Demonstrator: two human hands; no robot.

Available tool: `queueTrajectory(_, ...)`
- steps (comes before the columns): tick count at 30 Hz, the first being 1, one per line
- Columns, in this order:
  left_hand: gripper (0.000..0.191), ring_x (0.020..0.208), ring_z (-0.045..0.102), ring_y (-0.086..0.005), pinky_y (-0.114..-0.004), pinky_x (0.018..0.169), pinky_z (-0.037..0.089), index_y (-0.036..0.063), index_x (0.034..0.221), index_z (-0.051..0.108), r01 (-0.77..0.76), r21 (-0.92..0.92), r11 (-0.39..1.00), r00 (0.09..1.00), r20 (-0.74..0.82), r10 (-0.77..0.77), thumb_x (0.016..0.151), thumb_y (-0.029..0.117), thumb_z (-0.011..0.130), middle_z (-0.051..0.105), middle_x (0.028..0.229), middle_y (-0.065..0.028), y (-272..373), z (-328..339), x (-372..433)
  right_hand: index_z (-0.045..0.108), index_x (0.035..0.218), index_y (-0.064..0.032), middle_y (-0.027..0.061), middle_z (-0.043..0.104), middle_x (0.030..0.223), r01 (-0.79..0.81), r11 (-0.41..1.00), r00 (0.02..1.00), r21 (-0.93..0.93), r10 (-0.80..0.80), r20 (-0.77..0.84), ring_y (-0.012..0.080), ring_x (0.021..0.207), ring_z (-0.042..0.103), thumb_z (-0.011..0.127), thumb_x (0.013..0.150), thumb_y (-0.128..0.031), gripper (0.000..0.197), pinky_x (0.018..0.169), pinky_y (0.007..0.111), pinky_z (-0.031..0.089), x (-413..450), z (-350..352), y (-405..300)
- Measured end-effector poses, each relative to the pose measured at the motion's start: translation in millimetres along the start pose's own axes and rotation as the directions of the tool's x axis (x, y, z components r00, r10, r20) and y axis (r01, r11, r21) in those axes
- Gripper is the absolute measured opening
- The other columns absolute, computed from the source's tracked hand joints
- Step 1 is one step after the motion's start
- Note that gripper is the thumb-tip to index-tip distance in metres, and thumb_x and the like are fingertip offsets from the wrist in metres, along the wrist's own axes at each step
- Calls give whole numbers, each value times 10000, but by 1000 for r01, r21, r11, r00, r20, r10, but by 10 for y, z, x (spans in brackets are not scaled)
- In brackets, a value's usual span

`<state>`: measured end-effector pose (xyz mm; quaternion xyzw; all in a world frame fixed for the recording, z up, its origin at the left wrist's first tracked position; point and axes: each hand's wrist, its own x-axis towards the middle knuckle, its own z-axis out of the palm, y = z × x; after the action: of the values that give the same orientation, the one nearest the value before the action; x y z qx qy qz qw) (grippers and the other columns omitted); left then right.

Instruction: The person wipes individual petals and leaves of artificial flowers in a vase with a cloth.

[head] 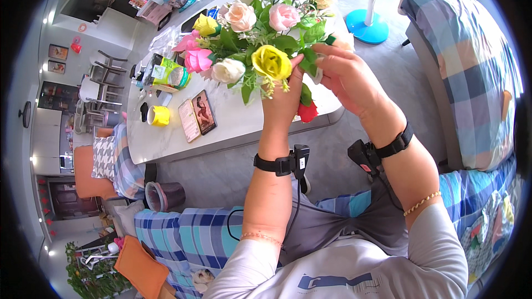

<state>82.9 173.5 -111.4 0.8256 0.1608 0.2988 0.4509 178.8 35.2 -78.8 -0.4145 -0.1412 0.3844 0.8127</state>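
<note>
A bouquet of artificial flowers (266, 29), with red, pink, peach, white and yellow blooms, is held up over the near side of the marble-look table. My left hand (282, 85) grips it from below, behind the yellow rose (272, 62); most of its fingers and the stems are hidden. On the right side of the bunch, my right hand (343, 72) has its thumb and fingers at a green leaf and a pale bloom; how firmly it holds them cannot be told. Below the hands hangs a red flower (307, 111).
The table (232, 120) bears a yellow mug (158, 116), two phones or an open folding case (197, 116), and a green package (172, 74). A blue round stand base (367, 26) is beyond it. A waste bin (165, 196) stands left of my legs; a plaid-covered sofa (208, 232) surrounds me.
</note>
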Motion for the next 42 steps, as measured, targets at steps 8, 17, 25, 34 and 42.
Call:
queueTrajectory(8, 177, 920, 701, -254, -372, 782, 531, 78, 1062, 742, -157, 212, 964, 988, 46, 151, 908, 149, 693, 724, 993, -134, -7, 57, -73, 617, 1137, 39, 85, 682, 958, 120, 986, 976, 112, -97, -195, 175, 851, 678, 675, 911, -32, 244, 752, 276, 558, 130, 35, 237)
queueTrajectory(17, 289, 946, 667, -362, -419, 837, 525, 17, 1103, 657, -131, 13, 991, 991, 3, 131, 815, 42, 674, 694, 1035, -178, 45, 122, -145, 559, 1170, 47, 138, 670, 1046, 103, 994, 937, 19, -91, -337, 195, 875, 691, 687, 873, 43, 323, 772, 291, 578, 276, -56, 305)
queueTrajectory(25, 297, 960, 662, -318, -422, 838, 516, 16, 1176, 642, -356, 324, 877, 926, -6, 378, 889, 86, 613, 699, 1069, -152, -88, 143, -7, 621, 1064, 1, 78, 687, 965, 114, 991, 954, -68, -128, -271, 177, 835, 687, 721, 863, 34, 227, 697, 282, 557, 204, 32, 274)
queueTrajectory(34, 386, 1136, 605, -356, -424, 1003, 452, 5, 1241, 626, -61, 130, 990, 998, 24, 59, 881, 129, 563, 664, 1213, -200, 112, 48, -17, 627, 1148, -82, 9, 682, 981, 143, 988, 983, -51, -148, -107, 104, 820, 664, 709, 921, -57, 242, 631, 253, 541, 140, 37, 206)
queueTrajectory(42, 460, 877, 611, -163, -310, 784, 494, 46, 1333, 603, -3, 16, 1000, 1000, 25, 3, 875, 92, 608, 664, 1211, -117, -24, 44, 22, 580, 1085, -73, 3, 614, 846, -22, 991, 989, 129, 41, -145, 80, 619, 557, 686, 938, -95, 182, 453, 218, 392, -118, 308, -40)
